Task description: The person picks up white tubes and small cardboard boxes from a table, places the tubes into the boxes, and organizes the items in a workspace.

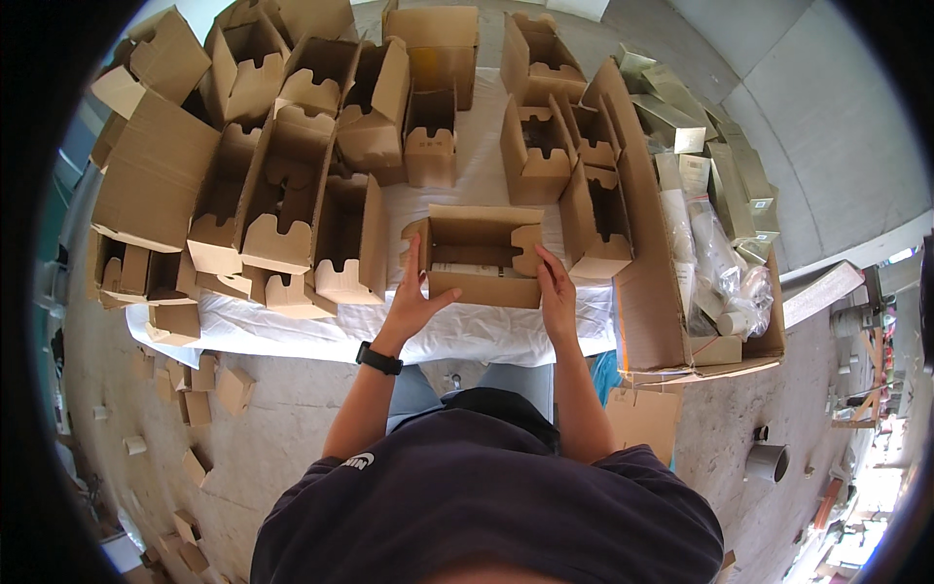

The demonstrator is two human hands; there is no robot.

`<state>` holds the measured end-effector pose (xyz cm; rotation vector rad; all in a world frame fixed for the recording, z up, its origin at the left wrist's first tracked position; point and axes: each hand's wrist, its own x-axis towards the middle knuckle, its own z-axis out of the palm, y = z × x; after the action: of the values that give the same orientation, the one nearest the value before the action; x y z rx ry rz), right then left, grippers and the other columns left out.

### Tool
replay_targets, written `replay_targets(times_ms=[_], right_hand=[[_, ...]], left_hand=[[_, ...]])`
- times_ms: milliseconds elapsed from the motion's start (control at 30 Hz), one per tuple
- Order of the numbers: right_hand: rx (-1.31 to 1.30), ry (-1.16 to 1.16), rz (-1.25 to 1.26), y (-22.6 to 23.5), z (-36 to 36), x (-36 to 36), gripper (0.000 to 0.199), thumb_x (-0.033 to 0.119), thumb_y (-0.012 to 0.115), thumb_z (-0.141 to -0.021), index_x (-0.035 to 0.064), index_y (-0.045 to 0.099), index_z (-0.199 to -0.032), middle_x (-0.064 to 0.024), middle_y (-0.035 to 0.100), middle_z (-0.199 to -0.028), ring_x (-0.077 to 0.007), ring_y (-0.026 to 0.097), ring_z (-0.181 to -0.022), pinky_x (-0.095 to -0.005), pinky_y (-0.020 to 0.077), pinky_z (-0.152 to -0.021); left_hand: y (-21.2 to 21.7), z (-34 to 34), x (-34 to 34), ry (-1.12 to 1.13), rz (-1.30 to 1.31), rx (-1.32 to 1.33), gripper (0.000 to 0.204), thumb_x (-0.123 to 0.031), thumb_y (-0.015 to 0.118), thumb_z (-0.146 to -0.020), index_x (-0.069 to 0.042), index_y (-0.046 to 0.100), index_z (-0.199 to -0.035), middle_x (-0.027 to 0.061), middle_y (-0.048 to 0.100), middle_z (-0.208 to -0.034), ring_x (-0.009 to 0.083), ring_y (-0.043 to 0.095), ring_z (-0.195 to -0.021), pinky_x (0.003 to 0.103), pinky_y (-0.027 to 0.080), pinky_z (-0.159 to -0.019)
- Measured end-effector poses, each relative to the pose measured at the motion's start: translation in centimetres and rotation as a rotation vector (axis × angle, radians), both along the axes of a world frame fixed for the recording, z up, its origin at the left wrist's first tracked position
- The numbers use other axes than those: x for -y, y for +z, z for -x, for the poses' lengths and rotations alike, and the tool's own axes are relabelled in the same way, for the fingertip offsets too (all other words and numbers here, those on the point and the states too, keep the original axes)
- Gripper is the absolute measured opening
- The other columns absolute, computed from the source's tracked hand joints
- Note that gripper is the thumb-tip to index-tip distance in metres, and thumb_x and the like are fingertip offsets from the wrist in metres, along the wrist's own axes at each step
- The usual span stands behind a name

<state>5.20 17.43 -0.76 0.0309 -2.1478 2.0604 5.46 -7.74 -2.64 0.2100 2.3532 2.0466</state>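
Observation:
An open brown cardboard box (pixel 486 290) sits in front of me on the white-covered table, its long side facing me. Something white lies at the bottom of it, too small to name. My left hand (pixel 416 300) holds the left end, with the fingers up along the notched end flap and the thumb at the front wall. At the opposite end, my right hand (pixel 556 292) grips the right notched flap and corner between thumb and fingers. A dark watch (pixel 379 359) is on my left wrist.
Several open brown boxes (pixel 282 238) crowd the table's left and back; more (pixel 596 219) stand at right. A large carton (pixel 647 282) beside them holds greenish-grey narrow boxes (pixel 730 180) and plastic-wrapped pieces (pixel 715 243). Small boxes (pixel 195 409) and a grey bucket (pixel 768 462) are on the floor.

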Motion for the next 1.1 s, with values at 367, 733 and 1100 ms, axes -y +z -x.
replay_targets(times_ms=[367, 733, 1100], right_hand=[[-0.059, -0.099, -0.055, -0.2, 0.2, 0.5, 0.032, 0.008, 0.053, -0.095, 0.005, 0.059, -0.127, -0.0037, 0.063, -0.11, -0.0066, 0.049, -0.084, -0.0195, 0.0412, -0.078], [-0.237, 0.093, -0.338, 1.3, 3.0, -1.0, 0.068, -0.005, 0.052, -0.079, 0.009, 0.04, -0.145, -0.0153, 0.033, -0.154, -0.0283, 0.031, -0.143, -0.0403, 0.0345, -0.111], [-0.158, 0.202, -0.371, 2.0, 2.8, -2.0, 0.06, -0.001, 0.055, -0.083, 0.0114, 0.046, -0.141, -0.0113, 0.041, -0.148, -0.0279, 0.039, -0.138, -0.0399, 0.0365, -0.108]], left_hand=[[1.3, -1.9, -2.0, 0.236, -0.046, -0.157, 0.12, -0.005, 0.083, -0.071, -0.01, -0.003, -0.154, 0.0202, 0.031, -0.148, 0.031, 0.039, -0.134, 0.047, 0.03, -0.113], [0.3, -2.1, -1.8, 0.206, -0.079, -0.095, 0.115, -0.005, 0.081, -0.076, -0.01, -0.002, -0.154, 0.0172, 0.033, -0.142, 0.0286, 0.04, -0.13, 0.043, 0.032, -0.112], [0.2, -2.0, -1.8, 0.185, -0.058, -0.092, 0.112, -0.005, 0.08, -0.077, -0.008, -0.001, -0.154, 0.0157, 0.03, -0.146, 0.027, 0.041, -0.128, 0.04, 0.031, -0.113]])
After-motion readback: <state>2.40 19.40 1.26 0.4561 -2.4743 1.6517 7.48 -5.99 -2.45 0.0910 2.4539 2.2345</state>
